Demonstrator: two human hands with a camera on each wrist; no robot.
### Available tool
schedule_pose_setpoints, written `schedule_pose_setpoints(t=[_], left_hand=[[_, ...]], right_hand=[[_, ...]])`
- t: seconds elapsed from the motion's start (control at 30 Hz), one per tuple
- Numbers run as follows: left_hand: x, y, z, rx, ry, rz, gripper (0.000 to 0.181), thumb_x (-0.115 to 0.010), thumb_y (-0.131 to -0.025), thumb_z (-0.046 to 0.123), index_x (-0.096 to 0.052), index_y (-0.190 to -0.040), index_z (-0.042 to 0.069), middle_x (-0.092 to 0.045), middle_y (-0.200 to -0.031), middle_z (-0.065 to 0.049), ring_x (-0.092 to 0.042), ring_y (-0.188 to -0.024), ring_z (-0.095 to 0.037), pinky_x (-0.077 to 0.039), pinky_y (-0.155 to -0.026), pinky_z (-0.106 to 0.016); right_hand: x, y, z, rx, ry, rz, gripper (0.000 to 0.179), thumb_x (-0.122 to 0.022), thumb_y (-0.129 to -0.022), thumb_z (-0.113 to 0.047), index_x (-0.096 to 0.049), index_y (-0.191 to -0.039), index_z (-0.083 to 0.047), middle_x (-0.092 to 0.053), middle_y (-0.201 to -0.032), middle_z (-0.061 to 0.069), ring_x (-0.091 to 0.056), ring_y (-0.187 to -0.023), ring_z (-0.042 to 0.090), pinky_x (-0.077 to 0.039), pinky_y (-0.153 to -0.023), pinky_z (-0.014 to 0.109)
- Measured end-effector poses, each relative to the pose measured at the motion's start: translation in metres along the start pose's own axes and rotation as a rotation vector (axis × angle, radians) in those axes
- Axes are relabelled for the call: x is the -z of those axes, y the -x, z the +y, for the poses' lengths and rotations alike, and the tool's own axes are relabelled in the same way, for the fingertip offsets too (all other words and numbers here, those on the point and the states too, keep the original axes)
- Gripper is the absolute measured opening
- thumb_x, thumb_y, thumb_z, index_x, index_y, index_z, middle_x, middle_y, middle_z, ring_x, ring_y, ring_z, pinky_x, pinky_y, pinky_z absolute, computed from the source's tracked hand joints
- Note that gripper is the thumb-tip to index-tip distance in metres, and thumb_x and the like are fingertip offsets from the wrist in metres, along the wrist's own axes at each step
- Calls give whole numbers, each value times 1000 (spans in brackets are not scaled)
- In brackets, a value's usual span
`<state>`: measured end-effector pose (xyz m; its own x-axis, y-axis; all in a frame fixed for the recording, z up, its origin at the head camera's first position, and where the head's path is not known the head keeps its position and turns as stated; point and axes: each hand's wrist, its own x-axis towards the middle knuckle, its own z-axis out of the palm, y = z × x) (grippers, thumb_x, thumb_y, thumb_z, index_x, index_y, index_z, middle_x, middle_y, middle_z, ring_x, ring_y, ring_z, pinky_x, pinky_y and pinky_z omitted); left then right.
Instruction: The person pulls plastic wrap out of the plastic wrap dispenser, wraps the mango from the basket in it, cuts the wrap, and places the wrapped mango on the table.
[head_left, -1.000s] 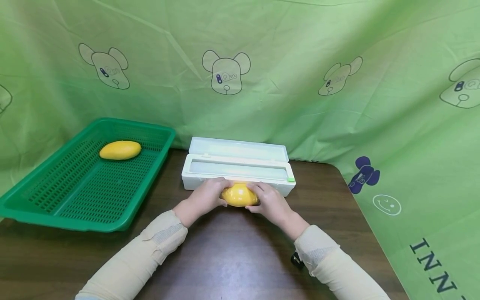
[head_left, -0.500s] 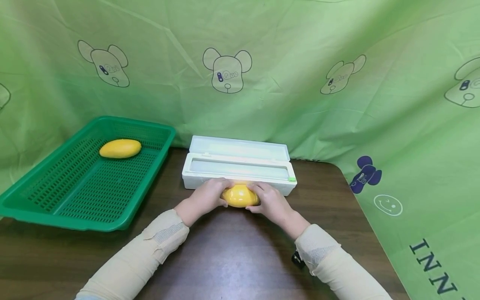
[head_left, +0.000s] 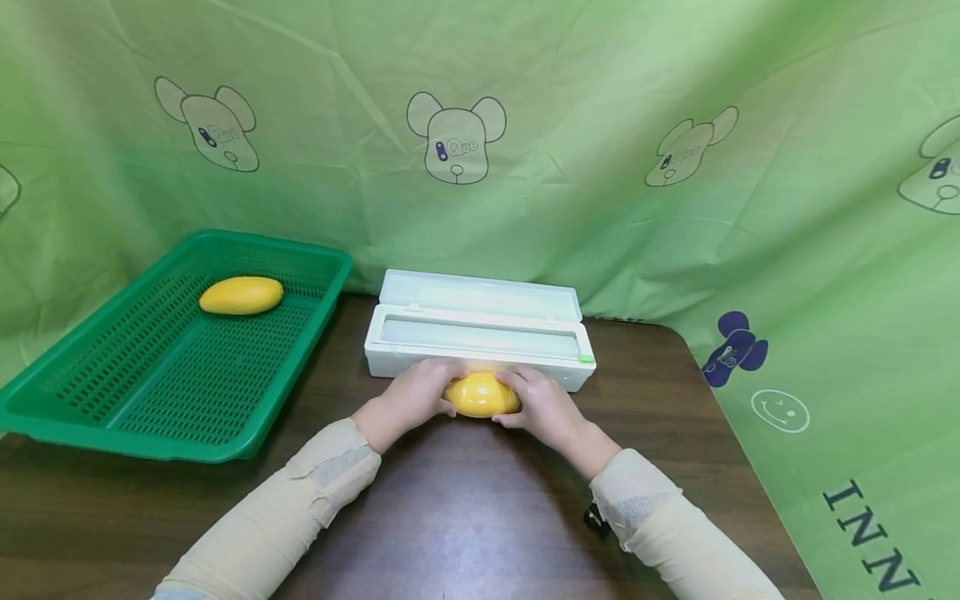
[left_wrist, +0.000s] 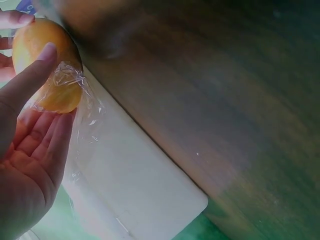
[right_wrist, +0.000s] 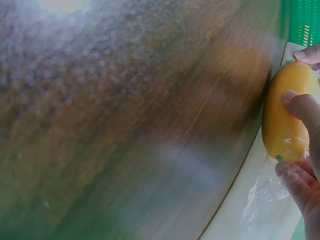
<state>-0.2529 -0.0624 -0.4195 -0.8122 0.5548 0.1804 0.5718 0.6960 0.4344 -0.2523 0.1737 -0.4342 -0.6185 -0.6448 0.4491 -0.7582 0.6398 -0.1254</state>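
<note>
Mango [head_left: 482, 395], smooth oval w/ crinkly clear film [left_wrist: 67, 75], L fingers [left_wrist: 59, 142] & R fingers [right_wrist: 296, 184] part-closed, gripping opp. ends

Green cloth [head_left: 570, 208] printed with round-eared animal heads [head_left: 457, 147] hangs behind the far edge of a dark wood-grain desk [head_left: 660, 417], passing its rounded far-right corner and right edge. Pale glare [head_left: 457, 525] whitens the desktop's middle.

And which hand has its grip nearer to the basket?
Left. The left grip is on the left end of a mango, to the right of the basket; the right grip is on its right end, farther from the basket.
</note>
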Motion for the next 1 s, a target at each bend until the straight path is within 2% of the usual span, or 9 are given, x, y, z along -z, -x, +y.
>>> schedule_pose_setpoints(t=[0.4, 0.63, 0.83, 0.93, 1.0], left_hand=[[-3, 1, 0, -6, -25, -14, 52, -90, -73, 0, -68, -120, 0, -68, -121, -13, -63, -112, -31, -49, -99, -44], [0, -3, 1, -16, -17, -8, 50, -90, -72, -1, -69, -117, 2, -70, -116, -10, -64, -106, -28, -51, -94, -42], [6, 0, 3, -22, 11, -39, 59, -89, -72, -4, -67, -126, 5, -69, -122, -9, -63, -112, -26, -50, -98, -42], [10, 6, 9, -18, 3, -18, 70, -91, -73, -1, -62, -137, 6, -66, -127, -12, -63, -114, -28, -50, -99, -42], [11, 10, 14, -45, -26, 25, 71, -91, -74, 3, -61, -138, 6, -64, -127, -13, -62, -113, -30, -51, -97, -43]], right_hand=[[-3, 3, 0, -23, -19, -13, 64, -95, -70, -19, -66, -122, 4, -68, -113, 16, -68, -99, 33, -57, -85, 45], [-3, 1, -6, -65, 53, -76, 73, -97, -69, -21, -58, -126, 4, -62, -118, 16, -65, -105, 34, -55, -88, 45], [-2, 1, -11, -65, 78, -86, 69, -96, -70, -12, -56, -124, 5, -61, -119, 18, -64, -105, 34, -55, -88, 44], [1, 1, -12, -69, 80, -92, 69, -95, -70, -11, -56, -125, 5, -61, -120, 18, -64, -107, 34, -55, -89, 44], [2, 1, -12, -69, 81, -99, 68, -95, -71, -12, -57, -125, 6, -61, -121, 18, -64, -107, 33, -55, -90, 44]])
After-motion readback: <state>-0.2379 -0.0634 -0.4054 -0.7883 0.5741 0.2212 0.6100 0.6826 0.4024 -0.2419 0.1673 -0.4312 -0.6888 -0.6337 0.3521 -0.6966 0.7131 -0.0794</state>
